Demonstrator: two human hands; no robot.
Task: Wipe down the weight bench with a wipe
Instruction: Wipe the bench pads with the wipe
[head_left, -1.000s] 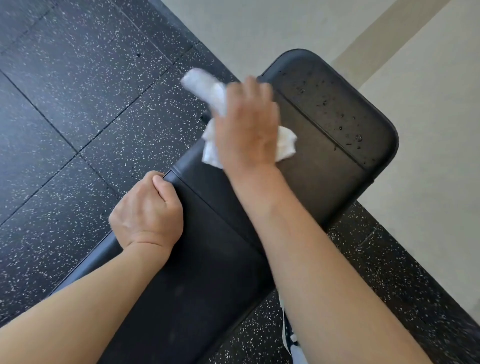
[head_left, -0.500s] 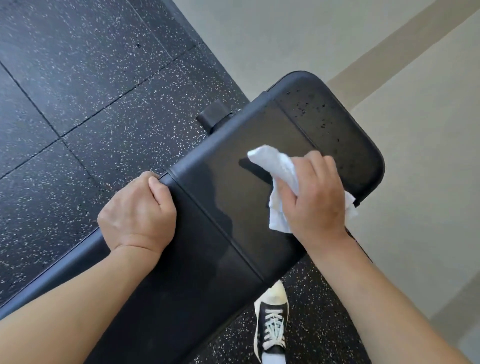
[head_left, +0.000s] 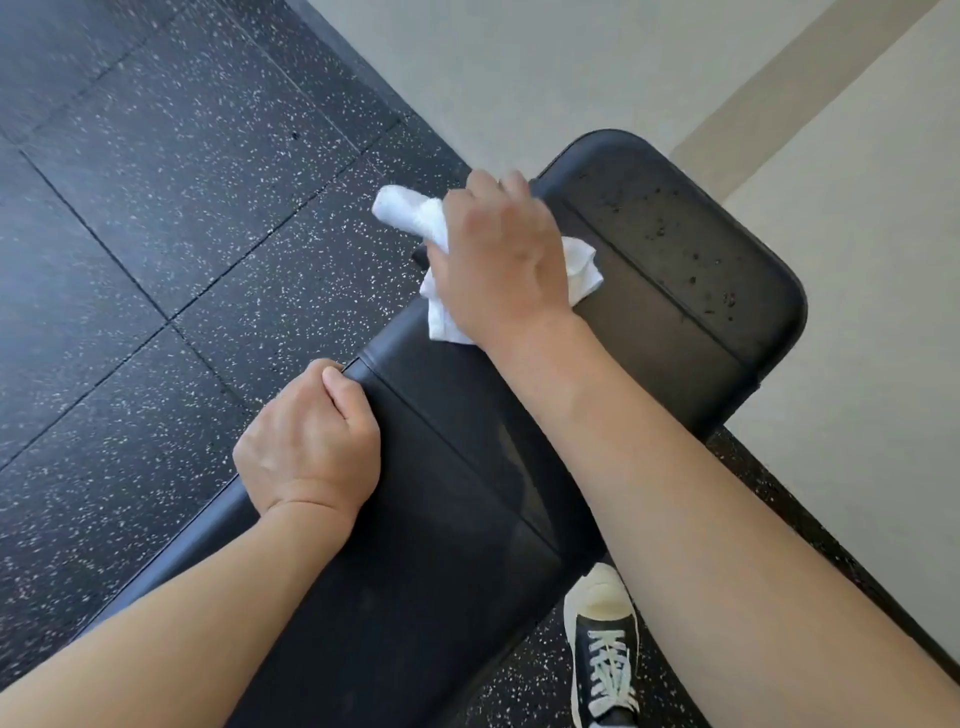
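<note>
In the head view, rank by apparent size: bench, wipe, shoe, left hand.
1. Black padded weight bench
2. Left hand and black lace-up shoe: alike, shoe partly cut off
3. Crumpled white wipe, mostly hidden

A long black padded weight bench (head_left: 467, 467) with smooth vinyl upholstery runs diagonally from the lower left to the upper right, standing on the floor. Stitched seams cross the pad, and its rounded far end is speckled with small dark droplets. A crumpled white cloth wipe (head_left: 415, 218) lies on the bench's left edge near that far end, one rolled end sticking out past the edge.
</note>
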